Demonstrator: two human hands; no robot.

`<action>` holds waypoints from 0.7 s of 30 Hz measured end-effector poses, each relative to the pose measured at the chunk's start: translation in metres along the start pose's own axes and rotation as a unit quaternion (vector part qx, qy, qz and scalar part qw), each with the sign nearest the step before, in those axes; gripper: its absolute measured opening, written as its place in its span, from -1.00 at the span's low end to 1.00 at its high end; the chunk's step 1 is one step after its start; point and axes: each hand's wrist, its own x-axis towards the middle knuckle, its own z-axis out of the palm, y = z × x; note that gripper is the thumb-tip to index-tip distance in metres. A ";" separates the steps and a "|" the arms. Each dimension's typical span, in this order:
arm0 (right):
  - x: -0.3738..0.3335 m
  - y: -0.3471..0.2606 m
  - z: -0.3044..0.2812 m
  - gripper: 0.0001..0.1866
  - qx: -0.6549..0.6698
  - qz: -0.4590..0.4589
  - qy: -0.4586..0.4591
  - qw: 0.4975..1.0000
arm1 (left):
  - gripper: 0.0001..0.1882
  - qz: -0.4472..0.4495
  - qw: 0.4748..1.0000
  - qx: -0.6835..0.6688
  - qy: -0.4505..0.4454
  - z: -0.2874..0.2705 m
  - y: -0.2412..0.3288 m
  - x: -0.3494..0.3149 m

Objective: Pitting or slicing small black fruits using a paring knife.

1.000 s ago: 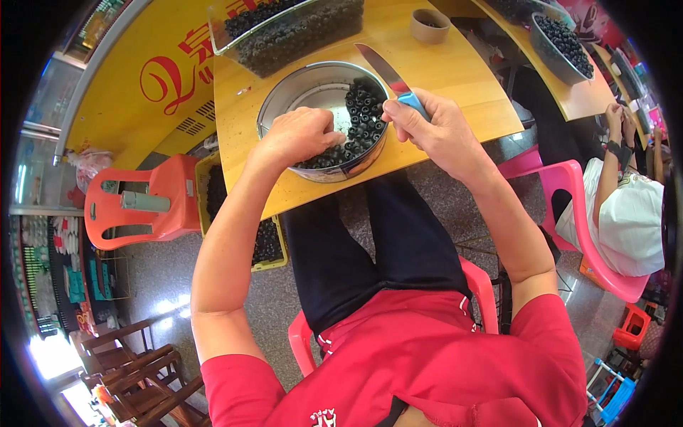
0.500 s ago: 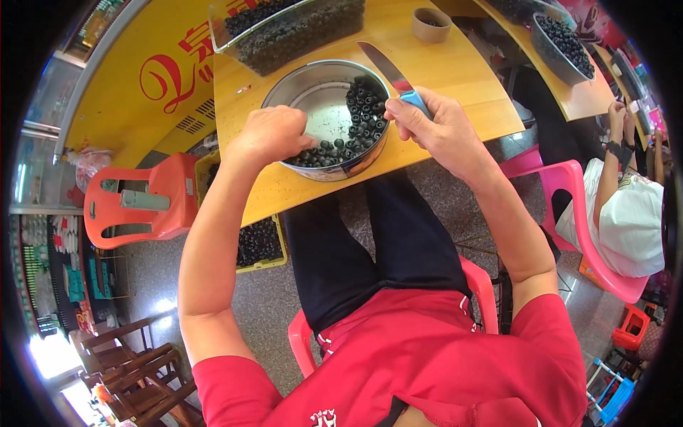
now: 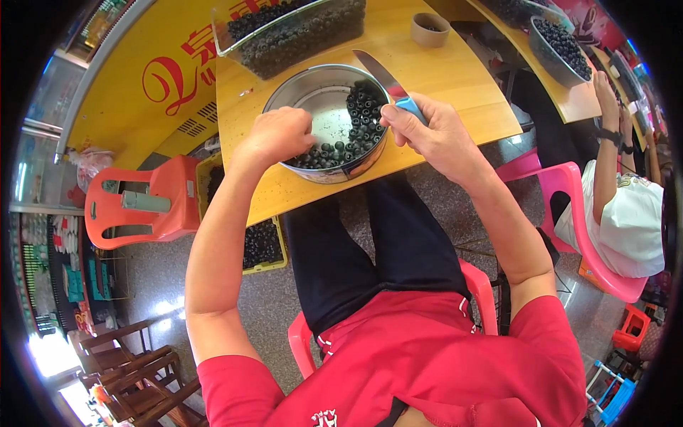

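Note:
A round metal tin (image 3: 284,99) stands near the table's front edge. Small black round pieces (image 3: 364,107), some with a hole, are heaped along its right and near side. My left hand (image 3: 279,134) is over its left rim, fingers curled inward; whatever they may hold is hidden. My right hand (image 3: 434,128) grips a knife (image 3: 380,72) by its blue handle, just right of the tin. The blade points up and to the left, above the tin's far right rim.
A clear plastic tub (image 3: 302,39) of the black pieces stands behind the tin. Right of it is a small brown cup (image 3: 430,30). A co-worker's arm (image 3: 607,135) and a bowl (image 3: 558,60) are at the right table. A yellow crate (image 3: 265,245) sits below.
My left hand has shifted slightly right over the tin, its fingers more curled. The knife has moved a little left and down. The co-worker's arm has stretched forward.

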 end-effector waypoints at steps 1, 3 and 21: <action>0.000 -0.001 0.000 -0.70 0.003 0.004 0.000 1.000 | -0.78 0.001 1.000 0.000 0.001 -0.003 0.002 -0.001; 0.001 0.002 0.003 -0.71 0.010 -0.002 0.005 1.000 | -0.77 -0.006 0.975 -0.218 0.051 -0.013 0.008 -0.005; 0.000 -0.012 0.031 -0.74 0.259 0.073 -0.022 0.963 | -0.81 0.101 0.751 -0.590 0.279 0.016 0.070 -0.055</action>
